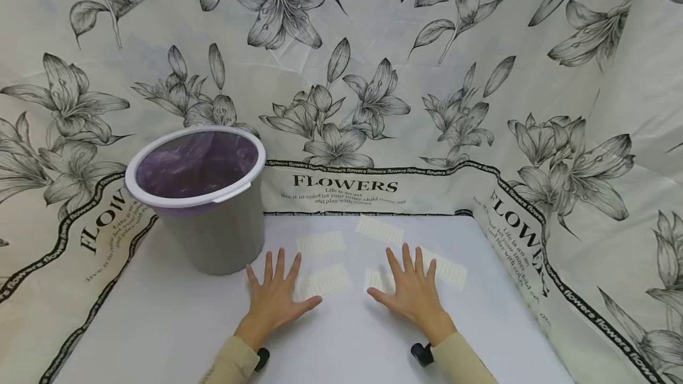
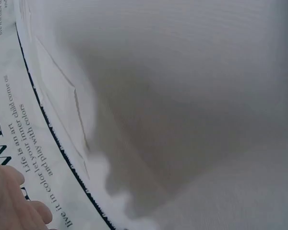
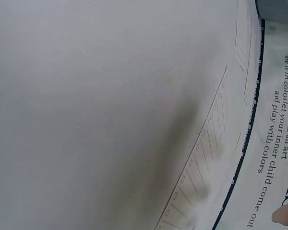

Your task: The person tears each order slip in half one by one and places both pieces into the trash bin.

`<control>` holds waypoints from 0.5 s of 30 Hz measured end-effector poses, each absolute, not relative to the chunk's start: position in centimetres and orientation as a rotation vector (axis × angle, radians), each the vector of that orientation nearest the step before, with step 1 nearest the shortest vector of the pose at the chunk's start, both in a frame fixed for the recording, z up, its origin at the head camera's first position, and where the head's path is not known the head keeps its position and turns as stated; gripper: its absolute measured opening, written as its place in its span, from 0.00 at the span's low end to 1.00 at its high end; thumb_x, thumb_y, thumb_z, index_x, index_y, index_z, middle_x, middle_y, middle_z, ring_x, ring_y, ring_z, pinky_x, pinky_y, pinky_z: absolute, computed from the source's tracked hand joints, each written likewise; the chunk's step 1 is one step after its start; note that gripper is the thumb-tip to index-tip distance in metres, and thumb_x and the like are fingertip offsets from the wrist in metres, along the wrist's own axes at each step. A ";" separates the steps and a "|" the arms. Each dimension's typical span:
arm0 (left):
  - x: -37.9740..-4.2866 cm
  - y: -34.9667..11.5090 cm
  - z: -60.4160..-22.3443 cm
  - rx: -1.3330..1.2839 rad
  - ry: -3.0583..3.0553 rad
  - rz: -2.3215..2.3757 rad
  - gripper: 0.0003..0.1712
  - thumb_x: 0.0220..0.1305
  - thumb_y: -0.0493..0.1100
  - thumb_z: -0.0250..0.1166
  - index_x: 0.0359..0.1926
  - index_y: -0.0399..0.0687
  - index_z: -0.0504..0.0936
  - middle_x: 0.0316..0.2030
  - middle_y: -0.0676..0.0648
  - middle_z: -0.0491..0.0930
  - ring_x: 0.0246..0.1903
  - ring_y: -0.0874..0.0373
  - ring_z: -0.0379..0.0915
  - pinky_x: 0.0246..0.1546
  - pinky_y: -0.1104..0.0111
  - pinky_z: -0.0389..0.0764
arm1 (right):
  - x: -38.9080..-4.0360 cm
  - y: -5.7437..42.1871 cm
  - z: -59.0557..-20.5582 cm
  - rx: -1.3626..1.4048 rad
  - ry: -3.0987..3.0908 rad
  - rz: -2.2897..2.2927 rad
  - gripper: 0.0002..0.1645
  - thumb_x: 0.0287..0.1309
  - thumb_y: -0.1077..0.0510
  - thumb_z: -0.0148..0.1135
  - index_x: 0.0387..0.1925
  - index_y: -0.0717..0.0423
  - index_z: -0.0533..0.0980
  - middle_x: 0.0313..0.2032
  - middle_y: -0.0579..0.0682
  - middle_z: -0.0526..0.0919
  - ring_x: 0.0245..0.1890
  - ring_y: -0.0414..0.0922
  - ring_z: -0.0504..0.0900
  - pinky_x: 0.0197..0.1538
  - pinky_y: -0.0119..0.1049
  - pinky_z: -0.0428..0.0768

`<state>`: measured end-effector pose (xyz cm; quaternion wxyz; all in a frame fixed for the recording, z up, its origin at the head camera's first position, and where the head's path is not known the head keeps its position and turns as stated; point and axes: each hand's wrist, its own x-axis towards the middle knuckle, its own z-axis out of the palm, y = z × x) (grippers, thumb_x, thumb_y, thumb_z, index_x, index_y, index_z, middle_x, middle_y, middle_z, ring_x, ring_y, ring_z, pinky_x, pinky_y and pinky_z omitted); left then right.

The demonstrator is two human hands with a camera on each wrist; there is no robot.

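Observation:
Both hands are spread with straight fingers over the white tabletop, holding nothing. My left hand (image 1: 274, 298) is just in front of the bin, its thumb pointing at a pale ribbed rectangular piece (image 1: 326, 279). Another such piece (image 1: 321, 243) lies farther back. My right hand (image 1: 415, 292) partly covers one ribbed piece (image 1: 372, 280); a second (image 1: 448, 270) lies by its outer fingers and a third (image 1: 380, 230) beyond its fingertips. The left wrist view shows fingers (image 2: 19, 203) at the lower left; the right wrist view shows a lined piece (image 3: 194, 172). Whether either hand touches the table, I cannot tell.
A grey waste bin (image 1: 224, 242) with a white rim and purple bag lining stands at the back left. Floral cloth (image 1: 341, 191) with printed lettering borders the white table (image 1: 352, 342) at the back and sides. Dark bands (image 1: 421, 353) sit at the wrists.

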<state>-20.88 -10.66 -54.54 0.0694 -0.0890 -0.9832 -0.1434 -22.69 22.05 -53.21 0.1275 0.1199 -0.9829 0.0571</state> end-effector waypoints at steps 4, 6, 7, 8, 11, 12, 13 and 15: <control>-21.9 -10.1 -54.6 -0.270 -2.992 -0.464 0.64 0.54 0.87 0.54 0.82 0.58 0.53 0.81 0.34 0.45 0.80 0.30 0.36 0.67 0.22 0.30 | -23.7 21.6 -52.7 0.359 -2.880 0.218 0.64 0.52 0.15 0.56 0.79 0.49 0.60 0.77 0.69 0.56 0.76 0.75 0.52 0.68 0.82 0.50; -22.2 -10.2 -54.5 -0.256 -3.004 -0.451 0.63 0.54 0.86 0.54 0.82 0.58 0.53 0.81 0.35 0.44 0.80 0.30 0.36 0.67 0.22 0.31 | -23.9 21.3 -52.6 0.345 -2.915 0.264 0.64 0.53 0.16 0.56 0.80 0.49 0.58 0.78 0.69 0.54 0.77 0.75 0.49 0.69 0.81 0.48; -22.4 -10.3 -54.4 -0.250 -3.008 -0.453 0.63 0.55 0.86 0.54 0.82 0.59 0.52 0.82 0.35 0.44 0.80 0.31 0.35 0.67 0.22 0.32 | -24.2 21.2 -52.4 0.338 -2.925 0.285 0.64 0.53 0.16 0.56 0.80 0.49 0.57 0.78 0.69 0.53 0.77 0.75 0.48 0.69 0.81 0.47; -22.7 -10.3 -54.2 -0.251 -3.003 -0.461 0.62 0.56 0.85 0.55 0.82 0.58 0.52 0.81 0.35 0.44 0.80 0.31 0.34 0.67 0.22 0.32 | -24.4 21.1 -52.2 0.332 -2.932 0.316 0.64 0.54 0.17 0.56 0.80 0.50 0.57 0.78 0.69 0.53 0.77 0.75 0.47 0.69 0.81 0.47; -23.3 -10.6 -53.5 -0.260 -2.990 -0.493 0.60 0.59 0.82 0.55 0.82 0.57 0.52 0.81 0.35 0.44 0.80 0.31 0.32 0.68 0.22 0.34 | -25.0 20.6 -51.6 0.310 -2.959 0.392 0.63 0.55 0.18 0.56 0.81 0.50 0.55 0.79 0.69 0.51 0.78 0.74 0.44 0.70 0.80 0.46; -23.5 -10.6 -53.3 -0.267 -2.984 -0.514 0.59 0.60 0.81 0.56 0.82 0.57 0.52 0.81 0.34 0.44 0.80 0.31 0.32 0.68 0.22 0.35 | -25.2 20.4 -51.5 0.310 -2.967 0.412 0.63 0.55 0.18 0.55 0.81 0.50 0.55 0.79 0.68 0.51 0.78 0.74 0.43 0.70 0.80 0.46; -23.8 -10.7 -53.2 -0.273 -2.977 -0.532 0.59 0.61 0.80 0.56 0.82 0.56 0.52 0.81 0.34 0.45 0.80 0.31 0.33 0.68 0.22 0.36 | -25.4 20.2 -51.3 0.311 -2.975 0.434 0.63 0.56 0.18 0.55 0.81 0.50 0.55 0.79 0.68 0.51 0.78 0.74 0.43 0.70 0.80 0.45; -24.3 -10.7 -53.0 -0.290 -2.954 -0.552 0.58 0.62 0.80 0.56 0.82 0.54 0.53 0.81 0.34 0.47 0.79 0.29 0.36 0.68 0.22 0.41 | -25.8 19.8 -50.9 0.312 -2.992 0.469 0.64 0.56 0.17 0.54 0.81 0.48 0.53 0.79 0.67 0.50 0.79 0.72 0.41 0.71 0.79 0.45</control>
